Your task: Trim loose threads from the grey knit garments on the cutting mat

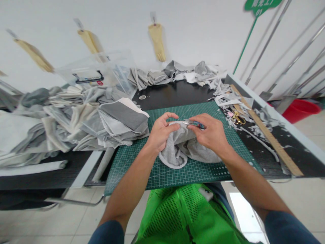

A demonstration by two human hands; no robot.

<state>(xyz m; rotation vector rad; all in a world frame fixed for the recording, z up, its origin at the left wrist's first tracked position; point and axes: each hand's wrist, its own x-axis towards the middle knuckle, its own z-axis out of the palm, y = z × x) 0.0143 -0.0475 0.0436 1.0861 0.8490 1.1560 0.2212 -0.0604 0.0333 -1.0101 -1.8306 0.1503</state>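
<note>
My left hand (162, 130) pinches the edge of a grey piece of fabric (195, 149) between thumb and fingers. The fabric is bunched in loose folds with a pale rim curving at its lower left. My right hand (209, 130) is closed on a small cutting tool (187, 122) with a silver metal tip and a dark blue end; its exact kind is hard to make out. The metal tip meets the fabric edge close to my left fingertips. Beneath both hands lies a green gridded cutting mat (162, 178).
Stacked grey and white cloth (124, 117) covers the table's left side, before a clear plastic box (93, 73). Along the right are a wooden ruler (269, 132), gold-handled scissors (238, 118) and fabric scraps (225, 100). A tape roll (142, 97) lies behind the mat.
</note>
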